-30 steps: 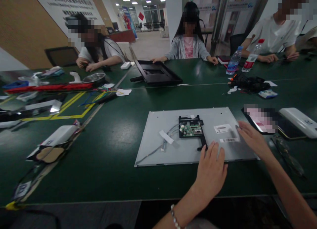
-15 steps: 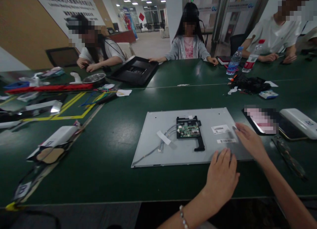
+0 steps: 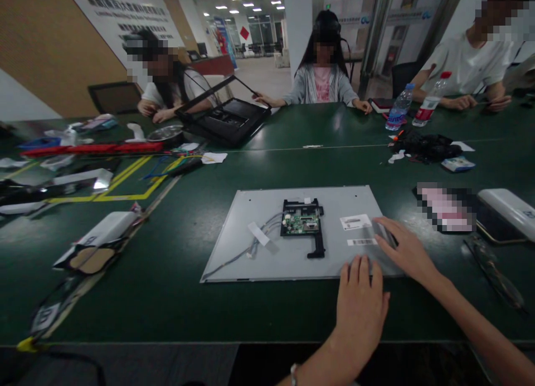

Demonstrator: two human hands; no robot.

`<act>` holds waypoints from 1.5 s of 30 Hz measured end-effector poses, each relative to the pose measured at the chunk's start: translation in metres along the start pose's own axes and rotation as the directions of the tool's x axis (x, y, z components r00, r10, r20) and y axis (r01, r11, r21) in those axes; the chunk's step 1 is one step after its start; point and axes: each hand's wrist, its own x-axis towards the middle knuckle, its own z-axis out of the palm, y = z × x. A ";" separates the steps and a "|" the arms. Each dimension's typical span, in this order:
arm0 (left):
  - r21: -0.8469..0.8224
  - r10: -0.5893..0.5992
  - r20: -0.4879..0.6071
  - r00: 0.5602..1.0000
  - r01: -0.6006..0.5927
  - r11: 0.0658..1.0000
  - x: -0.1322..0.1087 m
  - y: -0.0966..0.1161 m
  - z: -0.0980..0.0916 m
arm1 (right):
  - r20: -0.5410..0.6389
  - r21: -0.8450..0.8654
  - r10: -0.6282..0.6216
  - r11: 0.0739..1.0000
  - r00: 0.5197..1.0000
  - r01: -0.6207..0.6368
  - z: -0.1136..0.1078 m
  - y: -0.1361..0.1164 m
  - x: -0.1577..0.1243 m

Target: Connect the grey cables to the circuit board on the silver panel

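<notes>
A grey metal panel (image 3: 267, 252) lies flat on the green table (image 3: 179, 286) before me. A small green circuit board (image 3: 300, 223) in a black bracket sits at its middle, with thin wires (image 3: 254, 244) and a white tape strip running to the left. My left hand (image 3: 360, 305) lies flat with fingers stretched out on the panel's near edge. My right hand (image 3: 403, 249) rests open on the panel's right end, beside two white barcode labels (image 3: 355, 223).
A phone (image 3: 445, 208), a white case (image 3: 507, 205) and a cable lie at the right. Black monitor housing (image 3: 225, 118) is held by a person opposite. Water bottles (image 3: 400, 106), red strip (image 3: 90, 148), yellow tape lines and packaging (image 3: 94, 244) sit around. Other people sit at the far side.
The grey panel has slid to the left under both my hands. Across the table, a person has moved the black housing to the left and tilted its frame up.
</notes>
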 end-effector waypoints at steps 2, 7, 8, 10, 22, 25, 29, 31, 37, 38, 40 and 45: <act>0.013 -0.034 -0.001 0.999 0.034 0.999 -0.005 -0.006 -0.003 | 0.039 -0.017 -0.072 0.997 0.997 0.073 0.005 -0.006 0.001; 0.041 -0.109 0.020 0.994 0.109 0.993 -0.015 -0.022 -0.013 | 0.149 -0.092 -0.212 0.970 0.966 0.227 0.018 -0.028 0.005; 0.047 -0.118 0.020 0.993 0.117 0.992 -0.017 -0.026 -0.015 | 0.169 -0.111 -0.226 0.963 0.959 0.247 0.020 -0.033 0.007; 0.059 -0.134 0.013 0.991 0.133 0.989 -0.019 -0.032 -0.019 | 0.193 -0.131 -0.250 0.952 0.949 0.278 0.024 -0.044 0.010; 0.117 -0.190 -0.023 0.981 0.192 0.974 -0.030 -0.066 -0.033 | 0.267 -0.176 -0.285 0.925 0.921 0.337 0.046 -0.095 0.027; 0.138 -0.203 -0.029 0.979 0.205 0.969 -0.033 -0.074 -0.037 | 0.302 -0.182 -0.278 0.922 0.912 0.341 0.053 -0.102 0.030; 0.163 -0.216 -0.032 0.976 0.219 0.962 -0.037 -0.083 -0.043 | 0.332 -0.177 -0.268 0.924 0.905 0.339 0.061 -0.112 0.035; 0.176 -0.225 -0.038 0.974 0.228 0.958 -0.038 -0.087 -0.046 | 0.347 -0.164 -0.268 0.926 0.899 0.339 0.064 -0.118 0.038; 0.195 -0.243 -0.038 0.969 0.246 0.950 -0.042 -0.103 -0.053 | 0.378 -0.129 -0.257 0.937 0.890 0.325 0.072 -0.135 0.048; 0.194 -0.246 -0.044 0.968 0.249 0.949 -0.043 -0.107 -0.053 | 0.377 -0.124 -0.258 0.938 0.890 0.324 0.073 -0.138 0.050; 0.191 -0.248 -0.057 0.967 0.254 0.948 -0.045 -0.114 -0.053 | 0.373 -0.115 -0.263 0.939 0.890 0.325 0.077 -0.143 0.053; 0.183 -0.249 -0.081 0.965 0.260 0.948 -0.052 -0.131 -0.055 | 0.367 -0.110 -0.265 0.940 0.892 0.324 0.087 -0.159 0.060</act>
